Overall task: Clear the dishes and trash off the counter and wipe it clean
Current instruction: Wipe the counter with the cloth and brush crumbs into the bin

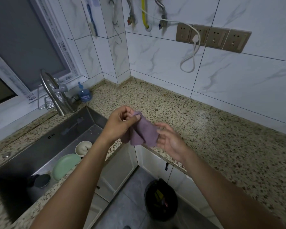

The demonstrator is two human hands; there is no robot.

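Plate (65, 166) and bowl (83, 147) are sitting in the sink (40, 146), and a bin (161, 200) on the floor is holding trash, so the clearing is looking done. Wiping is apparently yet to begin: the cloth (143, 131) is hanging in the air above the front edge of the counter (221, 129), not on it. The left hand (120, 123) is pinching the cloth's top corner between thumb and fingers. The right hand (169, 141) is hovering at its right edge, fingers spread and loose, gripping nothing.
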